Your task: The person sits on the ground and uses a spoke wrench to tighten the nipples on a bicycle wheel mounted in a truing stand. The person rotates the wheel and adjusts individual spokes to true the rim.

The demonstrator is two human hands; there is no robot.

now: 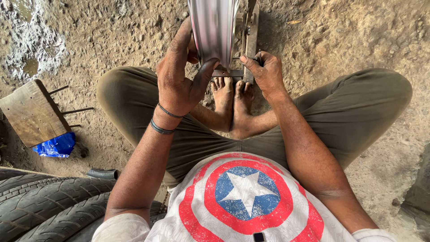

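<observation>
A shiny metal wheel rim (214, 29) stands upright in front of me, held in a rusty metal stand (250, 40). My left hand (179, 76) grips the rim's near edge, thumb pressed on its face. My right hand (265, 71) holds a thin dark tool (249, 58) against the stand at the rim's lower right. I sit cross-legged on the dirt, and my bare feet (233, 101) rest against the foot of the stand.
A wooden block (32, 113) with metal rods sticking out lies at the left, a blue plastic bag (57, 145) beside it. Black tyres (40, 201) are stacked at the lower left. A wet puddle (27, 40) marks the upper left ground.
</observation>
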